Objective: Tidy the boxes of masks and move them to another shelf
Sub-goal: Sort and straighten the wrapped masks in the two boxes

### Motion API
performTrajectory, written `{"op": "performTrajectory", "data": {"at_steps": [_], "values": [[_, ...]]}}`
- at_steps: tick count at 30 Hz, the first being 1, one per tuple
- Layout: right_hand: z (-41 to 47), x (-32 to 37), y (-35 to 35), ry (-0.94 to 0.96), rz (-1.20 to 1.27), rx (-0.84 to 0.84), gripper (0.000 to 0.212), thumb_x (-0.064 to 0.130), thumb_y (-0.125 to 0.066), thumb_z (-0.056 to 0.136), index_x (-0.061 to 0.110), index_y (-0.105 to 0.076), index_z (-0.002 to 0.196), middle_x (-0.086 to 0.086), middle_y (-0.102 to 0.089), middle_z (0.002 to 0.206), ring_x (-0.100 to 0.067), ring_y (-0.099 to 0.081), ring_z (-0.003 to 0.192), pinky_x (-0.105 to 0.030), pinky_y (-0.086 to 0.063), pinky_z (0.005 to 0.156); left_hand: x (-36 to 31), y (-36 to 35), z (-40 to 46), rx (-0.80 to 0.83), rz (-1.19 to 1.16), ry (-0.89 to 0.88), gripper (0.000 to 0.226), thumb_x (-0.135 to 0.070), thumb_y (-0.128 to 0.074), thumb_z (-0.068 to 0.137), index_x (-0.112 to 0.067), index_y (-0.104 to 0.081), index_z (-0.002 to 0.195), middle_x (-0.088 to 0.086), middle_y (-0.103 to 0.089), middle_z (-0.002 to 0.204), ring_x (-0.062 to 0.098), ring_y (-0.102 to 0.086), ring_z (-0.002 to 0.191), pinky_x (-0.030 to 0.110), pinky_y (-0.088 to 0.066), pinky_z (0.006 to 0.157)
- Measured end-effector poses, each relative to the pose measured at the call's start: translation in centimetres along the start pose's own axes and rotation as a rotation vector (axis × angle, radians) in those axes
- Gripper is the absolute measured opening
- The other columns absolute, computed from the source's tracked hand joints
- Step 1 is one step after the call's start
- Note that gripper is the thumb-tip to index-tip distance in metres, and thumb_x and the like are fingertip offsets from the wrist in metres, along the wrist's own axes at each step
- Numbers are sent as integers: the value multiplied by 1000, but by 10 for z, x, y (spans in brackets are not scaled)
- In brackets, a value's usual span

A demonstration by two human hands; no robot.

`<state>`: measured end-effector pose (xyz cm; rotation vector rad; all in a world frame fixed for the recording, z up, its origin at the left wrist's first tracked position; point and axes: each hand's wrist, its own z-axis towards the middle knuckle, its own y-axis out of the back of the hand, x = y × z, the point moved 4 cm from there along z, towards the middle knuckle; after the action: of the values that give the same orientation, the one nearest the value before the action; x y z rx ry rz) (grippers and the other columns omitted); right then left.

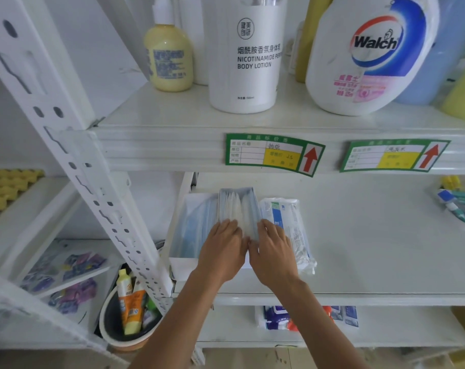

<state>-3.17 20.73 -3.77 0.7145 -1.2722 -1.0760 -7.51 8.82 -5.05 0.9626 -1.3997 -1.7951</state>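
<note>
An open box of masks (pixel 239 203) lies on the middle shelf (pixel 359 249), its white and blue masks showing from above. My left hand (pixel 223 249) rests on the near left part of this box, fingers on the masks. My right hand (pixel 272 249) grips its near right edge. A second open box with blue masks (pixel 191 227) lies just to the left, touching it. A sealed plastic pack of masks (pixel 290 225) lies on the right, partly under my right hand.
A white perforated shelf post (pixel 74 161) slants down at left. The shelf above carries a body lotion bottle (pixel 247 57), a yellow bottle (pixel 169 59) and a detergent jug (pixel 369 54). Toothbrush packs (pixel 457 203) lie far right. A tub of tubes (pixel 131 310) stands below.
</note>
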Motion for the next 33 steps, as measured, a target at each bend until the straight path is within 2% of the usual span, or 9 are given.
{"op": "performTrajectory", "data": {"at_steps": [2,6,10,14,19,22,27,30,33], "values": [[-1,2,-3,14,-45,16,46,28,-36,105,11,-38,147,-4,-35,157,-26,-29,145,-37,-24,119,4,-2,-2,19,21,19,47,-39,-28,109,-14,-52,141,8,-45,157,26,-33,149,41,-17,126],[2,4,-8,67,-132,83,46,23,-38,103,16,-41,148,1,-33,160,-24,-19,151,-45,-13,124,4,-5,-4,67,-9,-67,56,-38,-38,108,-26,-21,159,2,-15,171,27,-10,158,47,-9,128],[7,8,-5,69,-43,56,32,18,-46,99,18,-60,128,4,-56,141,-22,-35,143,-48,-8,124,10,-3,-7,97,-46,-69,49,-39,-29,109,-28,-29,157,-3,-22,169,24,-11,158,50,-8,128],[21,9,11,-55,-114,-7,16,33,-50,93,22,-61,98,6,-66,101,-23,-51,106,-39,-31,91,17,-2,-13,91,-22,-44,46,-42,-20,109,-31,-47,145,-3,-30,166,23,-14,157,51,-11,127],[38,20,9,-93,-295,95,10,30,-46,89,20,-49,88,2,-65,85,-23,-50,92,-39,-28,81,17,-5,-14,103,17,-48,49,-41,-22,109,-32,-23,158,-3,-22,169,24,-10,158,55,-15,126],[41,19,7,-140,-261,114,11,27,-45,87,21,-55,85,2,-65,82,-22,-52,85,-37,-26,78,17,-5,-14,119,45,-53,53,-45,-19,109,-34,-11,160,-2,-17,170,25,-8,158,56,-15,125],[42,-10,13,-310,290,131,28,14,-59,77,30,-76,95,10,-71,86,-17,-62,87,-32,-45,86,14,-8,-11,202,-9,-54,61,-61,-2,101,-43,7,158,0,-6,171,27,2,158,60,-4,124],[39,-20,16,-359,585,70,29,6,-62,78,22,-80,94,6,-76,86,-15,-70,87,-23,-55,73,14,-10,-11,188,-25,-38,64,-69,1,96,-47,8,156,-2,-6,172,25,3,158,59,-2,124],[36,-28,12,-456,789,9,23,5,-66,81,23,-80,84,4,-76,84,-17,-69,81,-28,-56,68,16,-12,-12,180,-41,-40,65,-71,2,95,-49,8,156,-4,-4,172,24,5,158,57,0,124]]}}
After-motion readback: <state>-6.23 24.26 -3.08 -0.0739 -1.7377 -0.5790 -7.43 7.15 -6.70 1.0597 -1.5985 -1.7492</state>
